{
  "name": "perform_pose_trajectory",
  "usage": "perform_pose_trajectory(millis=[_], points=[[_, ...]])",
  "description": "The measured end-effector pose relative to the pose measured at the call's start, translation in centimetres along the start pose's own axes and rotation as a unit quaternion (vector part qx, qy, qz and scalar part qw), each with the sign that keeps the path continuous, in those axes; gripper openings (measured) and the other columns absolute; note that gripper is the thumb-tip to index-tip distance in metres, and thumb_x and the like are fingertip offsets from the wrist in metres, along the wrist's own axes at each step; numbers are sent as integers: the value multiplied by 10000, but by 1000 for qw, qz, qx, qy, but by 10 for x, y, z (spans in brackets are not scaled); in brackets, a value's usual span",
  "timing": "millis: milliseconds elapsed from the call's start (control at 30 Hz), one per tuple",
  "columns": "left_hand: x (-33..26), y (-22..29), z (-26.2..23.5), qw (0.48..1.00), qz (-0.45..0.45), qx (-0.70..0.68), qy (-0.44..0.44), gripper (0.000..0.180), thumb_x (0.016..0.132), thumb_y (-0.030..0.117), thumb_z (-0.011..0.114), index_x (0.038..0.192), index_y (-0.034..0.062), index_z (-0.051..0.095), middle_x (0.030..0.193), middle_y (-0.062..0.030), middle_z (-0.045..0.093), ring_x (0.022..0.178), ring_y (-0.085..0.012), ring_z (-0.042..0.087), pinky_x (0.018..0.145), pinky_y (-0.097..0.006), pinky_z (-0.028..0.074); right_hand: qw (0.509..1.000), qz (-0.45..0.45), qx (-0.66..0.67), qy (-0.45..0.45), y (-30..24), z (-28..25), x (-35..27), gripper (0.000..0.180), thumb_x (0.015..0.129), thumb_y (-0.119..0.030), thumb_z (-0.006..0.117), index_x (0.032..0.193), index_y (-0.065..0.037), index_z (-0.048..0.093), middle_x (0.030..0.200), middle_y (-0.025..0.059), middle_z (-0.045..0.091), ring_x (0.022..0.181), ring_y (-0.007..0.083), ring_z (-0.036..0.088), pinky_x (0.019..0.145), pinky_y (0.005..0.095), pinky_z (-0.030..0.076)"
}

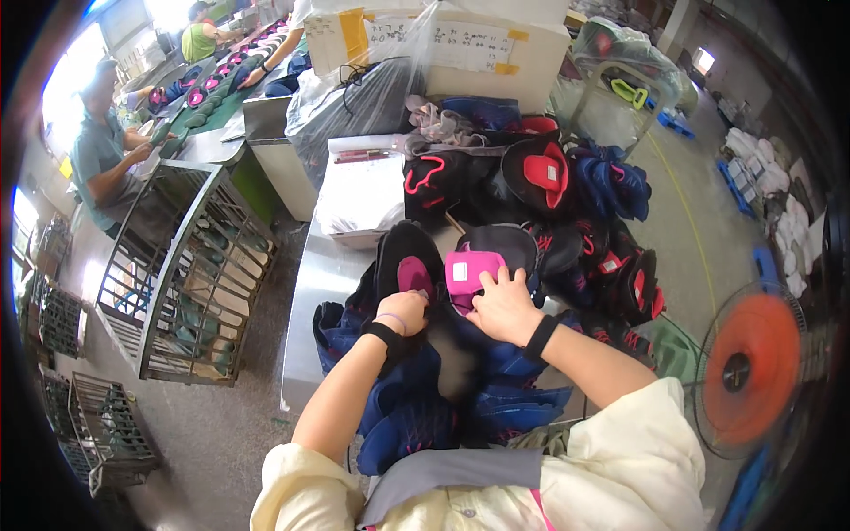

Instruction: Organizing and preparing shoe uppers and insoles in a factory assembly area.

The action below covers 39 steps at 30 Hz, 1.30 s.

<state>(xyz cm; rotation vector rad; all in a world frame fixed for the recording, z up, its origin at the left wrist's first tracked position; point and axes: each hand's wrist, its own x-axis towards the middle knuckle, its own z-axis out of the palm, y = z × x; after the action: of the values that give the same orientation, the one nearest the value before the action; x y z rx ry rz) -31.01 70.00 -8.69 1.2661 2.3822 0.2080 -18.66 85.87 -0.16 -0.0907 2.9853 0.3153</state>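
Observation:
Two dark shoes with pink linings lie side by side on the worktable before me. My left hand (405,311) is at the opening of the left black shoe (403,250), its fingertips partly hidden against the pink inside. My right hand (506,307) grips the pink tongue (469,270) of the right shoe, fingers over its face beside a small white label. Blue shoes (412,416) are heaped below my hands, against my grey apron. More black shoes with red linings (535,173) are piled just beyond and to the right.
A metal table (305,310) bears a white box of papers (359,199). On the left stands a wire rack cart (190,292); on the right, an orange-bladed fan (748,372). A large carton (522,53) rises behind. A person (106,155) works at the far left.

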Motion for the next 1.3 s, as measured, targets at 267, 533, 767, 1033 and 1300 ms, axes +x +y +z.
perform_pose_trajectory(millis=[267,533,767,1033,1300], points=[[-15,-22,-10,897,-33,-429,-104,212,852,201,557,952,40,652,725,31,602,578,-32,459,525,-201,392,983,-42,170,47,4,23,21,136,686,-133,575,817,-111,606,969,69,571,1021,279,451,841,545,298],[-15,-25,-14,827,-102,-543,-100,193,868,176,514,867,12,616,724,0,606,548,-52,468,485,-184,381,998,29,30,-49,-47,5,37,600,668,-639,562,873,-94,704,974,92,627,1126,311,401,989,649,101],[-11,-26,-10,769,-127,-621,-80,187,831,142,483,875,8,607,699,-32,601,504,-72,467,452,-200,370,988,-32,46,144,-48,53,40,190,730,-222,531,680,-109,675,710,42,638,827,247,575,956,620,221],[-11,-29,10,898,120,-424,-22,476,762,74,600,1225,41,496,967,-62,619,898,-139,557,841,-261,428,950,-105,292,20,-8,9,28,332,853,-256,465,613,-82,617,688,47,602,809,202,555,879,519,328],[-13,-7,-6,906,177,-382,-44,441,784,163,622,1205,74,526,944,-112,627,877,-180,577,820,-287,435,422,-271,847,175,0,-59,3,408,896,-237,435,552,-37,529,707,75,518,750,189,469,947,472,364]])
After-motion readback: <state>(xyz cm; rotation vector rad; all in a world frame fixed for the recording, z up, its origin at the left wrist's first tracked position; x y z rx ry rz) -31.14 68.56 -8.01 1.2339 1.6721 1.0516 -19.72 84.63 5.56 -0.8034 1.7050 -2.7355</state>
